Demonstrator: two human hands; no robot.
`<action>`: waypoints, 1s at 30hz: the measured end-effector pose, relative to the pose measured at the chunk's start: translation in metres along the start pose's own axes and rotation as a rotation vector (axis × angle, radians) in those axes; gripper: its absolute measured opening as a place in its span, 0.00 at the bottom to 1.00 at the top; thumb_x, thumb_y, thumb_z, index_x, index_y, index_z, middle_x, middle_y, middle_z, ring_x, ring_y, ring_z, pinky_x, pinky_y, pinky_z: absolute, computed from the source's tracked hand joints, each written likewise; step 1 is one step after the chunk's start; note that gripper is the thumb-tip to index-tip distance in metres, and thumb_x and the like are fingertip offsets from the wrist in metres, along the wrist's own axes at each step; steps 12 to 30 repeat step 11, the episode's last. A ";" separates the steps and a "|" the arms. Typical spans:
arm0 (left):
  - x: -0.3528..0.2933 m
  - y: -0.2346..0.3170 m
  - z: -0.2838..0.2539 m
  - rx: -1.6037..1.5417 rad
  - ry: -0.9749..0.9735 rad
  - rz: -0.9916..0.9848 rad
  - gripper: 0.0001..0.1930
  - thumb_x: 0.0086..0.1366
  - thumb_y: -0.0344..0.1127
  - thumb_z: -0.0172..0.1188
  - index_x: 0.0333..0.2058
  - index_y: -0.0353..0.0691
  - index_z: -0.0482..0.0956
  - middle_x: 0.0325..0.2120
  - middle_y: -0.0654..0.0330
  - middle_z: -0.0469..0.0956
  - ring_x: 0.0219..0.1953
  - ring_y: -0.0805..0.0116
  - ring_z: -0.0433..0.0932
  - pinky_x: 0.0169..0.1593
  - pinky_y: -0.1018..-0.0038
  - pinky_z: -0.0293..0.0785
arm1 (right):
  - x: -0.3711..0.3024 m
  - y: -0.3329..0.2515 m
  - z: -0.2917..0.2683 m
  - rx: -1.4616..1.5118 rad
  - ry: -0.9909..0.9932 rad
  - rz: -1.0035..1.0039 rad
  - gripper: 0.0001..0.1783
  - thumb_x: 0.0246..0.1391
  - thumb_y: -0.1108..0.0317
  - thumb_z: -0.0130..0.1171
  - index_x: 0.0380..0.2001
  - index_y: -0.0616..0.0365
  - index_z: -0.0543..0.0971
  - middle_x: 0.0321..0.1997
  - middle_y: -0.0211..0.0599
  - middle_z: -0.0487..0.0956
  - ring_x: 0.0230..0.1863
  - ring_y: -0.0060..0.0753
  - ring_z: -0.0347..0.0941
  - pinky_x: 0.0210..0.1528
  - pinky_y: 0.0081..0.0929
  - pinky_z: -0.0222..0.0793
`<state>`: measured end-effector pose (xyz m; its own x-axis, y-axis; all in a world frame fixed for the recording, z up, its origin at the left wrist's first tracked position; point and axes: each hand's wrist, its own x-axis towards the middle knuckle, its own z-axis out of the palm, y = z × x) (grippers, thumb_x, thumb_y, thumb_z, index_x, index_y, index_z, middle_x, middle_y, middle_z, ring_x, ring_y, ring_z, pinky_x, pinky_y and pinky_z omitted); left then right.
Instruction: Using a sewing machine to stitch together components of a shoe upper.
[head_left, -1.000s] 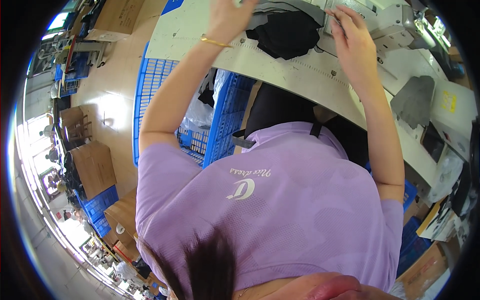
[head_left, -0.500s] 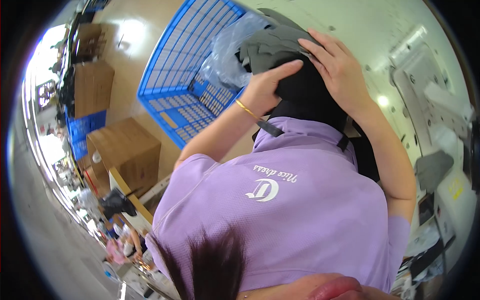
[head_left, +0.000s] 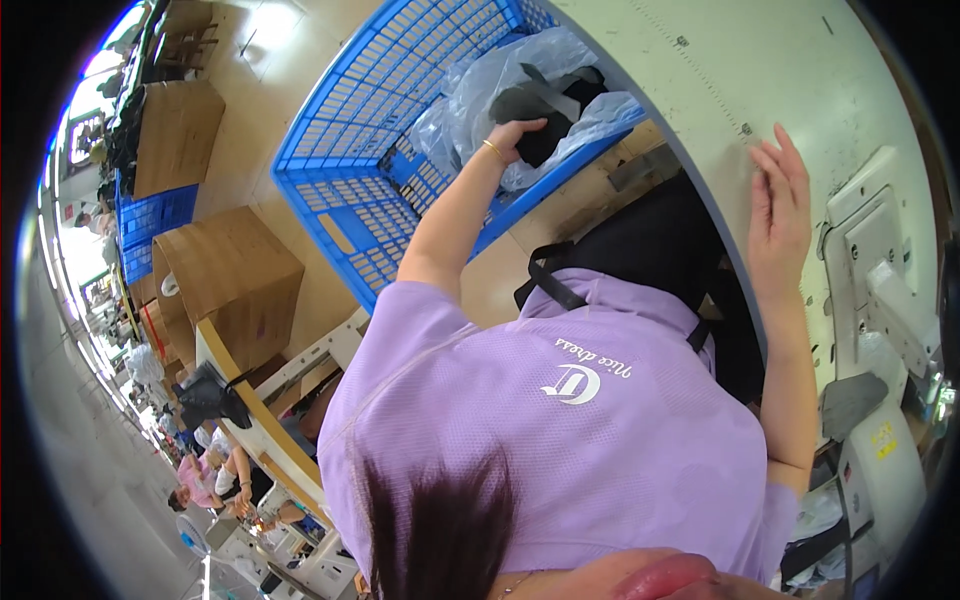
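Note:
My left hand point(head_left: 515, 140) reaches into a blue plastic basket point(head_left: 345, 130) and is closed on a bundle of grey and black fabric pieces point(head_left: 543, 146). Beneath and around that bundle lies a crumpled clear plastic bag point(head_left: 470, 95). Part of the left hand's grip is hidden by the cloth. Over the pale worktable point(head_left: 690, 85), my right hand point(head_left: 782, 205) is open and holds nothing, its fingers stretched out and close together. Whether it touches the tabletop I cannot tell.
A sewing machine point(head_left: 885, 290) stands on the table right of my right hand, with a grey cloth point(head_left: 852, 405) by it. Cardboard boxes point(head_left: 235, 280) and another blue basket point(head_left: 150, 225) are at the left. A person point(head_left: 205, 478) sits farther off, lower left.
Both hands were on the grey pieces over my lap. My left hand has carried the bundle left into the basket; my right hand has let go and moved right, over the table.

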<state>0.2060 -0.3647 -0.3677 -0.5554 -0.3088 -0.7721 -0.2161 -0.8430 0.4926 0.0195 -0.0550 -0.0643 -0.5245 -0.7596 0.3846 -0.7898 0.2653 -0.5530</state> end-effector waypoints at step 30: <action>0.035 0.001 -0.077 1.324 0.473 -0.125 0.34 0.53 0.51 0.71 0.58 0.48 0.75 0.62 0.48 0.66 0.68 0.54 0.59 0.71 0.61 0.49 | 0.001 -0.006 -0.008 -0.105 -0.095 -0.080 0.16 0.54 0.79 0.55 0.48 0.60 0.76 0.63 0.48 0.68 0.62 0.53 0.65 0.60 0.40 0.64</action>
